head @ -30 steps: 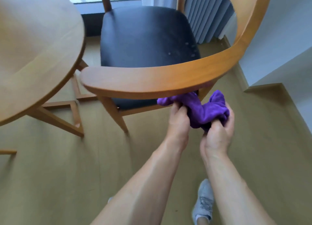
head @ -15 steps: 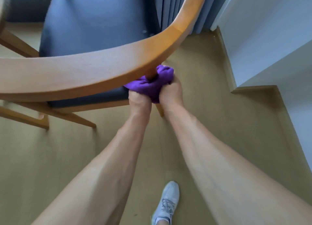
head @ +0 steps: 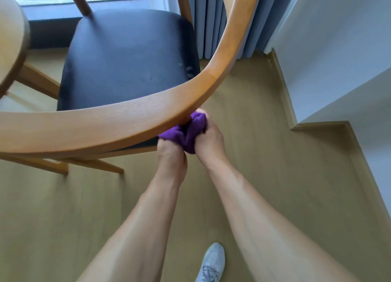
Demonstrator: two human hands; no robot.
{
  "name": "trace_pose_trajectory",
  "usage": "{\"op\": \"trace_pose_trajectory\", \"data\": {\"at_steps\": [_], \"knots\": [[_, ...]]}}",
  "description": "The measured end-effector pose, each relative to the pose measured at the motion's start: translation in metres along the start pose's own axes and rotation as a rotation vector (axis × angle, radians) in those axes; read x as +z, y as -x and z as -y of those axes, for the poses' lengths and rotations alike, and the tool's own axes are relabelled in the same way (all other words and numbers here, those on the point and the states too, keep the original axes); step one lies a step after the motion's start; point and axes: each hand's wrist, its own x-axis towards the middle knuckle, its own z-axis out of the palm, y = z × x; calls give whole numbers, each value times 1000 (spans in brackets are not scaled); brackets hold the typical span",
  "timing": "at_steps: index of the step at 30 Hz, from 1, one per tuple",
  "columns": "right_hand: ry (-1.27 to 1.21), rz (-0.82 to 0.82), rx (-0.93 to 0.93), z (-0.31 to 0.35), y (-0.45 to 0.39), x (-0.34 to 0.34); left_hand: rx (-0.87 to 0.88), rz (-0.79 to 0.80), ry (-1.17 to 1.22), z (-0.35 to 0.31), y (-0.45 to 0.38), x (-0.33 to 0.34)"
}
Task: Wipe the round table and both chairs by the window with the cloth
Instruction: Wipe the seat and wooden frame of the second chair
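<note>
Both hands at frame center bunch the purple cloth under the chair's curved wooden backrest. Left grip & right grip each curled tight round it. Desk edge upper left.

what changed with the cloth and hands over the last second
The purple cloth, first held loose just below the chair's curved wooden backrest, has been bunched up and pushed under that rail, where it wraps round something hidden beneath. The left hand and right hand have closed together. Unchanged: both hands grip the cloth, and the chair stands in its place by the window.
</note>
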Motion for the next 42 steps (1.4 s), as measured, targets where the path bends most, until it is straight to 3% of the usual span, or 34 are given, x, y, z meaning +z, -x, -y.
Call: {"op": "trace_pose_trajectory", "data": {"at_steps": [3,6,13,19,23,29,35,42], "knots": [[101,114,121,-13,0,-13,-41,43,-82,3,6,-5],[59,74,152,-10,9,-20,-35,151,-54,-10,22,-9],[-114,92,26,11,53,-43,75,348,-92,-28,64,-12],[-247,-71,-109,52,67,-70,74,505,-139,-59,89,19],[-292,-134,-184,92,70,-90,171,566,-169,-93,92,39],[-302,-193,-336,186,77,-128,196,392,-104,-176,111,60],[24,-189,-428,305,64,-202,426,259,-261,-277,127,112],[335,-244,-473,394,41,-243,459,175,-192,-354,145,160]]}}
